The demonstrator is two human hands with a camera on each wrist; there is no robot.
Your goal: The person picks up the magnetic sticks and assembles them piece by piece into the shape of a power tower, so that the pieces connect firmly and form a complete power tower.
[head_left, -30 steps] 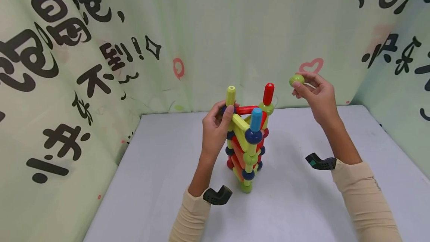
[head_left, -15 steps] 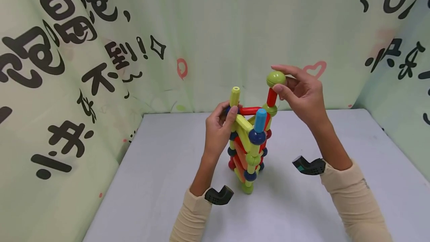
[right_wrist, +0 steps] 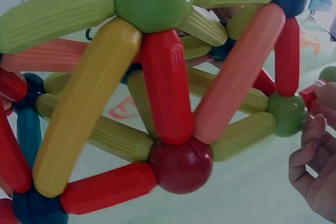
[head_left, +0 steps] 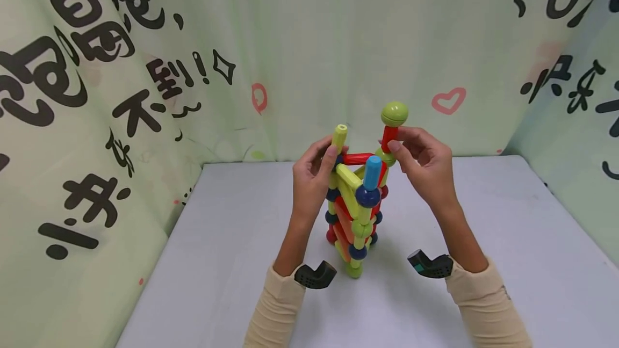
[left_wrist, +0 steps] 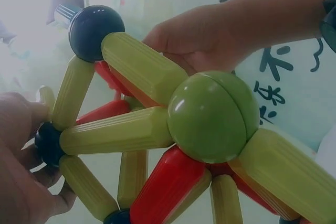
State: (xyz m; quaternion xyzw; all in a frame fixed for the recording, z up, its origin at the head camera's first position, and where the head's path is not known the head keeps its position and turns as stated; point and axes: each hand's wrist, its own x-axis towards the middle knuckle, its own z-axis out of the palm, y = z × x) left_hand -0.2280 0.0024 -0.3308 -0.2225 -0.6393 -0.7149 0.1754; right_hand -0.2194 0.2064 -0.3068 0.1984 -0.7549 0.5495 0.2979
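A tall tower (head_left: pixel 349 193) of coloured rods and balls stands on the table. My left hand (head_left: pixel 311 182) grips the dark blue ball (left_wrist: pixel 50 144) at its top left corner, beneath an upright yellow-green rod (head_left: pixel 340 136). At the top right corner, my right hand (head_left: pixel 427 168) pinches an upright red rod (head_left: pixel 389 137) between thumb and fingers. A light green ball (head_left: pixel 394 114) sits on that rod's upper end, and another green ball (right_wrist: pixel 287 114) is under its lower end. A blue rod (head_left: pixel 372 172) stands upright on the front corner's dark blue ball (head_left: pixel 368 196).
The white table (head_left: pixel 232 262) extends around the tower on all sides. Behind it hangs a pale green curtain (head_left: pixel 290 58) with black lettering and a red heart (head_left: pixel 448 101).
My right hand brought the light green ball leftward onto the red rod's top. It then let go of the ball and moved down to the rod. The left hand stayed at its corner.
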